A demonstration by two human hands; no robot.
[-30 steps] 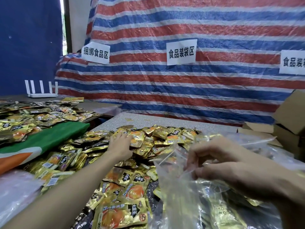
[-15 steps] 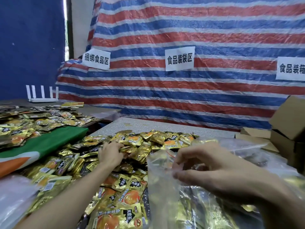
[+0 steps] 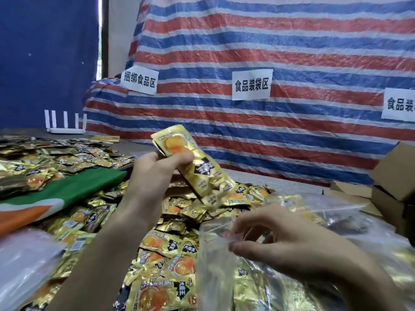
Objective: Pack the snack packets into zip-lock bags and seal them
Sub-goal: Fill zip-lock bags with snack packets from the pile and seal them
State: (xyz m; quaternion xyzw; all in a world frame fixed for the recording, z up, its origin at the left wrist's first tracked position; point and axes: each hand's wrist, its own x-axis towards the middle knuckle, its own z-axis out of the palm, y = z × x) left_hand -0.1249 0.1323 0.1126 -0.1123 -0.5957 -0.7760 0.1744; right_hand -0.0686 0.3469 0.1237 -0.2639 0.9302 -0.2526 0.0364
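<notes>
My left hand [image 3: 155, 173] is raised above the pile and grips a bunch of gold snack packets [image 3: 195, 164], fingers and thumb wrapped round them. A heap of the same gold packets [image 3: 170, 239] covers the table below. My right hand [image 3: 276, 245] pinches the mouth of a clear zip-lock bag [image 3: 215, 265] at the lower right. Gold packets show through the bag's plastic.
More packets [image 3: 56, 160] lie on the left table beside a green and orange cloth [image 3: 67, 194]. Clear plastic bags [image 3: 22, 261] sit at the lower left. Cardboard boxes [image 3: 395, 182] stand at the right. A white router [image 3: 65, 124] and a striped tarp [image 3: 269, 52] are behind.
My left hand has lifted from the pile with a bunch of packets in its grip. My right hand keeps holding the bag's mouth.
</notes>
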